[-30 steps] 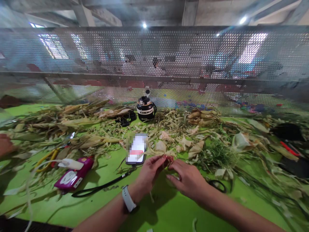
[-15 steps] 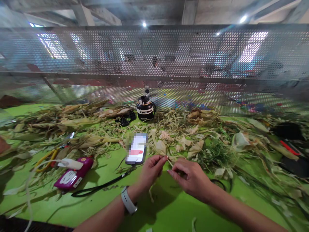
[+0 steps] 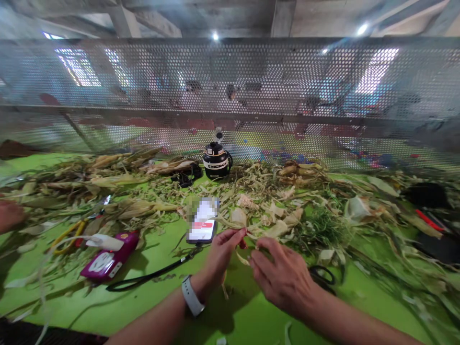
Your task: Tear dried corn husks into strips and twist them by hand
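Observation:
Near the middle of the green table, my left hand (image 3: 223,251), with a white watch band on the wrist, pinches a dry corn husk (image 3: 238,217) between thumb and fingertips. Pale strands of it stick out above and below the fingers. To its right, my right hand (image 3: 282,274) has its fingers curled and pinched round a thin husk strip (image 3: 243,258) that runs across from the left hand. The exact grip of the right fingertips is partly hidden. A phone (image 3: 203,223) with a lit screen lies just beyond the left hand.
A purple power bank (image 3: 110,256) with a white cable and yellow-handled scissors (image 3: 70,237) lie left. A black "ENERGY" jug (image 3: 216,162) stands before a perforated metal screen (image 3: 251,96). Husk scraps (image 3: 258,179) and green strands (image 3: 321,225) surround the hands. Another person's hand (image 3: 10,215) shows far left.
My right hand has turned and its fingers have curled in further, moving slightly down. A husk strip now loops below between the hands. The other person's hand has come further in at the left.

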`<state>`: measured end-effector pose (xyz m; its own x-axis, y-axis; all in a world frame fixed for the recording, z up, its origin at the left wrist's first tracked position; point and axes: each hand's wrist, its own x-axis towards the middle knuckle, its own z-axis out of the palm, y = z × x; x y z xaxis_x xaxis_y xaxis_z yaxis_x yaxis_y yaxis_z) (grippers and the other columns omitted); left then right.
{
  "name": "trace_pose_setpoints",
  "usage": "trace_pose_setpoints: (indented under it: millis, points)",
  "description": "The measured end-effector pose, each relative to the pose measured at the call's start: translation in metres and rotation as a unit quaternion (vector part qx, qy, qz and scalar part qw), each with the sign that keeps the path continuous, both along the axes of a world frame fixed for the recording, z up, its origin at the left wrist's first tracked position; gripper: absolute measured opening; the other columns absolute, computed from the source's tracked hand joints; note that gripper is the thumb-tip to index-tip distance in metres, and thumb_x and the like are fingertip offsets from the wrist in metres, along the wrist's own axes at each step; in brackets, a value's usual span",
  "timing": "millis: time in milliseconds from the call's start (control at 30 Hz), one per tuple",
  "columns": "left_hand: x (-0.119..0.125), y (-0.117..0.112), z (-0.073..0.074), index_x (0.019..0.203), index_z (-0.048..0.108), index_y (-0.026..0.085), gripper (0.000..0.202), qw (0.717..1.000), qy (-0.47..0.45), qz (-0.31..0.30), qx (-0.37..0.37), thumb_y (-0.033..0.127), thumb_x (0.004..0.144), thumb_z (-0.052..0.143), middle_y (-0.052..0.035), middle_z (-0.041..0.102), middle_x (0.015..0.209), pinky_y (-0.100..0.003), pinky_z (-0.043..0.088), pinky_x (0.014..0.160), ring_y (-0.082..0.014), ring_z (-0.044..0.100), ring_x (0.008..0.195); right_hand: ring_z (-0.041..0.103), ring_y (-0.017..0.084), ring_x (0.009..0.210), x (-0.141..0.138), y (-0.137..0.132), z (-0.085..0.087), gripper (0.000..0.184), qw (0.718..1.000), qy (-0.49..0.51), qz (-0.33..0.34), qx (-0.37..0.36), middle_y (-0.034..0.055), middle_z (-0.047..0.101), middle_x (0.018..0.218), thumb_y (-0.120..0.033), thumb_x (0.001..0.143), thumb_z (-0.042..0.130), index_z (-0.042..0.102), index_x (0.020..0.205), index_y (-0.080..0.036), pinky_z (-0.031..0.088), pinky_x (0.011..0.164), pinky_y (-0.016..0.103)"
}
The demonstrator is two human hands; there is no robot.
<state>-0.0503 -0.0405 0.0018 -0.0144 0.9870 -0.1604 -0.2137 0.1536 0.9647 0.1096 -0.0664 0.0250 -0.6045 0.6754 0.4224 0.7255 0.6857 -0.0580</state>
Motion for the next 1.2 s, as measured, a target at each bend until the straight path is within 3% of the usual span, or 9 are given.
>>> trace_pose_setpoints:
  millis: [67, 167, 367, 467, 600, 800, 967, 1067, 1200]
  points:
    - [0.002, -0.001, -0.001, 0.061, 0.066, 0.015, 0.024, 0.998, -0.031, 0.019, -0.042, 0.037, 0.066, 0.073, -0.002, 0.064, 0.064, -0.024, 0.044, 0.063, -0.0136, 0.057, 0.063, 0.057, 0.015, 0.062, -0.007, -0.004, -0.008, 0.022, 0.998, 0.008, 0.015, -0.055, 0.0078, 0.063, 0.087, -0.034, 0.089, 0.045, 0.06, 0.091, -0.018, 0.036, 0.048, 0.024]
    - [0.006, -0.002, -0.001, 0.067, 0.07, 0.015, 0.021, 0.992, -0.073, 0.054, -0.091, 0.033, 0.058, 0.078, -0.0044, 0.069, 0.071, -0.027, 0.047, 0.064, -0.0174, 0.061, 0.067, 0.06, 0.019, 0.066, -0.014, 0.0, -0.021, 0.03, 0.99, 0.01, -0.025, -0.135, 0.0082, 0.064, 0.089, -0.044, 0.085, 0.051, 0.058, 0.096, -0.017, 0.04, 0.051, 0.027]
    - [0.009, -0.006, 0.001, 0.067, 0.072, 0.016, 0.018, 0.987, -0.068, 0.097, -0.105, 0.027, 0.056, 0.079, -0.0052, 0.071, 0.077, -0.03, 0.048, 0.08, -0.0225, 0.063, 0.085, 0.062, 0.017, 0.072, -0.014, 0.014, -0.034, 0.007, 0.979, 0.018, -0.028, -0.2, 0.0043, 0.067, 0.082, -0.018, 0.082, 0.052, 0.057, 0.086, -0.017, 0.042, 0.061, 0.026]
    - [0.005, -0.005, 0.002, 0.07, 0.072, 0.017, 0.02, 0.993, -0.013, 0.088, -0.075, 0.031, 0.057, 0.079, -0.0054, 0.07, 0.082, -0.03, 0.046, 0.083, -0.0222, 0.061, 0.09, 0.06, 0.014, 0.064, -0.011, 0.011, -0.032, 0.011, 0.989, 0.021, -0.001, -0.149, 0.0028, 0.066, 0.076, -0.016, 0.087, 0.046, 0.057, 0.087, -0.018, 0.038, 0.056, 0.024]
    - [-0.001, -0.001, 0.002, 0.061, 0.069, 0.017, 0.022, 0.999, 0.02, -0.034, -0.029, 0.038, 0.067, 0.071, -0.0034, 0.067, 0.067, -0.03, 0.045, 0.069, -0.0186, 0.058, 0.067, 0.054, 0.014, 0.057, -0.005, 0.007, -0.023, 0.016, 0.999, -0.036, 0.009, -0.031, 0.0038, 0.062, 0.077, -0.009, 0.085, 0.046, 0.058, 0.089, -0.019, 0.03, 0.049, 0.026]
    - [-0.002, 0.002, 0.001, 0.076, 0.072, 0.018, 0.019, 0.995, 0.04, -0.083, 0.043, 0.035, 0.072, 0.067, -0.0054, 0.07, 0.08, -0.031, 0.044, 0.079, -0.0219, 0.059, 0.081, 0.055, 0.021, 0.081, 0.007, 0.022, -0.005, 0.017, 0.996, -0.052, 0.008, 0.067, 0.0096, 0.063, 0.102, -0.012, 0.089, 0.046, 0.059, 0.098, -0.018, 0.036, 0.069, 0.034]
    - [0.001, 0.0, -0.003, 0.075, 0.071, 0.015, 0.022, 0.997, 0.02, -0.078, -0.006, 0.036, 0.068, 0.07, -0.006, 0.068, 0.074, -0.03, 0.043, 0.071, -0.0179, 0.057, 0.071, 0.055, 0.017, 0.065, 0.01, 0.035, -0.003, 0.022, 0.997, 0.015, -0.005, -0.069, 0.003, 0.062, 0.072, -0.024, 0.095, 0.04, 0.059, 0.086, -0.018, 0.035, 0.063, 0.03]
    - [0.001, 0.0, -0.004, 0.068, 0.068, 0.014, 0.023, 0.996, -0.007, -0.085, -0.016, 0.037, 0.067, 0.07, -0.0025, 0.063, 0.067, -0.026, 0.041, 0.067, -0.0139, 0.053, 0.066, 0.056, 0.017, 0.065, 0.01, 0.039, -0.007, 0.023, 0.985, 0.031, -0.038, -0.165, 0.0023, 0.062, 0.069, -0.031, 0.095, 0.039, 0.057, 0.088, -0.018, 0.035, 0.058, 0.027]
    - [0.0, 0.0, -0.006, 0.066, 0.064, 0.014, 0.024, 0.995, -0.025, -0.094, -0.033, 0.038, 0.068, 0.069, -0.0013, 0.059, 0.066, -0.026, 0.04, 0.065, -0.0132, 0.051, 0.064, 0.058, 0.018, 0.068, 0.009, 0.039, -0.011, 0.023, 0.974, 0.056, -0.038, -0.218, 0.0035, 0.063, 0.071, -0.033, 0.095, 0.038, 0.055, 0.089, -0.019, 0.038, 0.06, 0.027]
